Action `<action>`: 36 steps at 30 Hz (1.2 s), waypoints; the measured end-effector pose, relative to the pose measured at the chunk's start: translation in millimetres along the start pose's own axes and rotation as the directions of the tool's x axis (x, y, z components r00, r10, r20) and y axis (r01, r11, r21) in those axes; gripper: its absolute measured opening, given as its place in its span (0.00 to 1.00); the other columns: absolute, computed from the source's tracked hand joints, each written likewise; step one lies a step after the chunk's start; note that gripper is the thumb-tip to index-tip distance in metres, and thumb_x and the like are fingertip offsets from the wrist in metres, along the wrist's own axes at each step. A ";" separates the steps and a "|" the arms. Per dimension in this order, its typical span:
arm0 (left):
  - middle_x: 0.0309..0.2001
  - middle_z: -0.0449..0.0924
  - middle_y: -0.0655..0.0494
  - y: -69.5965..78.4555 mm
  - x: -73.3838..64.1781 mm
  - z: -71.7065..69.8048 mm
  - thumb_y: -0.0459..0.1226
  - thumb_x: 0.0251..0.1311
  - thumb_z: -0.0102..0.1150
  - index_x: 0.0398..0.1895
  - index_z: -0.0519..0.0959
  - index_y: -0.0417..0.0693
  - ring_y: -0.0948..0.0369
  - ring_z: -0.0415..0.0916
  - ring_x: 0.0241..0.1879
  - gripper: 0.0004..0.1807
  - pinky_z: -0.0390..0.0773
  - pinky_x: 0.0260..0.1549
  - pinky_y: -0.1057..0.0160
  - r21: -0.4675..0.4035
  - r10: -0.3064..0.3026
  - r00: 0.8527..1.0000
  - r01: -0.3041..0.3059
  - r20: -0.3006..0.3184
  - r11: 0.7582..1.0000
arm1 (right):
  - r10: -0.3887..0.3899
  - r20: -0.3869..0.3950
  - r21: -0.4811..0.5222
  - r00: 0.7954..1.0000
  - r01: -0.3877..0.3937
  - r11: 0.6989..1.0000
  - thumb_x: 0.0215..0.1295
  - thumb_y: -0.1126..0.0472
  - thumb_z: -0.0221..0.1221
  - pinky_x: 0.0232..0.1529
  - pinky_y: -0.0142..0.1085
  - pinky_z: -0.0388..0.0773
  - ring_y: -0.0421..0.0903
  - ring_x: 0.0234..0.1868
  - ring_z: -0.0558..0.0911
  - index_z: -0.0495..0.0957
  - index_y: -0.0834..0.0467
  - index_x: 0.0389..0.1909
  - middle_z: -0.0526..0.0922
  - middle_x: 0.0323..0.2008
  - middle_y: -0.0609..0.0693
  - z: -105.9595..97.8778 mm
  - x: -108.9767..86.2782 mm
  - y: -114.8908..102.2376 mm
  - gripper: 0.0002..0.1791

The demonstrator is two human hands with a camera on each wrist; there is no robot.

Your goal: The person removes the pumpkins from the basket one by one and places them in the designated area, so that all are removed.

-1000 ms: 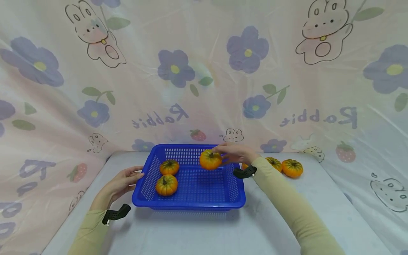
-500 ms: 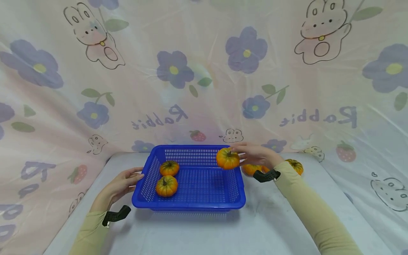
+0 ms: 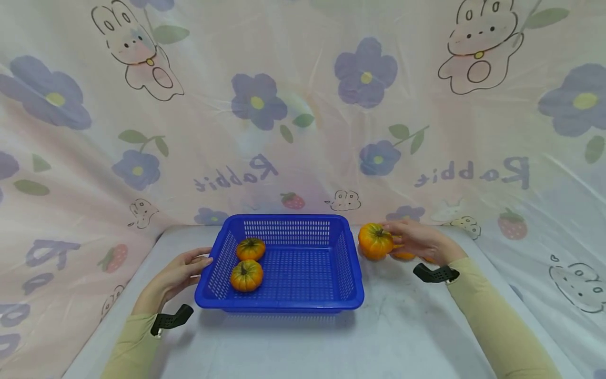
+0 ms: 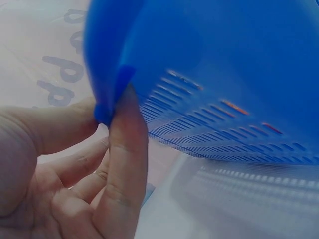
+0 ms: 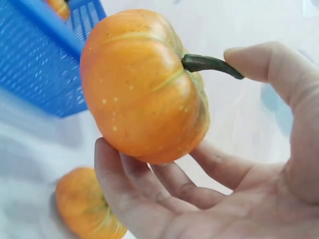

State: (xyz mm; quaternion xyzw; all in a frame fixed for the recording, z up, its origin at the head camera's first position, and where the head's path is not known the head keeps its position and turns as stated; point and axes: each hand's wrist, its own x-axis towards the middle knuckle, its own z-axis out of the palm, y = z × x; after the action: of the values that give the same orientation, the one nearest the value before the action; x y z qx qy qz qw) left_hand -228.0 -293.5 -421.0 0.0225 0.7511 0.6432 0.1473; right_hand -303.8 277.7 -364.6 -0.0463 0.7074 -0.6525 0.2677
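My left hand pinches the left rim of a blue plastic basket between thumb and fingers. In the left wrist view, the thumb and index finger close on the basket's edge. Two small orange pumpkins, a rear one and a front one, lie in the basket's left side. To the right of the basket, my right hand holds another small pumpkin. The right wrist view shows my thumb at the dark green stem and my fingers under the pumpkin's body.
Partly hidden behind my right hand, more pumpkins lie on the white-covered table. One loose pumpkin shows below the held one in the right wrist view. A printed curtain hangs at the back and along both sides.
My right hand has carried the held pumpkin rightward, from over the basket to beyond its right rim. The left hand and basket have stayed put.
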 end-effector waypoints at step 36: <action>0.48 0.78 0.48 -1.1 1.1 -0.2 0.42 0.69 0.53 0.72 0.50 0.35 0.56 0.79 0.44 0.37 0.79 0.46 0.58 -0.012 0.007 1.000 -0.007 0.006 1.000 | 0.117 -0.043 -0.078 0.992 -0.120 0.990 0.72 0.52 0.51 0.52 0.56 0.73 0.68 0.62 0.63 0.55 0.73 0.67 0.54 0.67 0.71 -2.3 -4.2 77.1 0.35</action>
State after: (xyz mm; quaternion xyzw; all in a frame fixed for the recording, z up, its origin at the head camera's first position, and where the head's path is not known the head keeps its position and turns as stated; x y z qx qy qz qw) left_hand -229.0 -293.6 -422.3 0.0261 0.7465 0.6483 0.1473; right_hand -279.3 292.6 -436.3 -0.0024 0.7394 -0.6074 0.2904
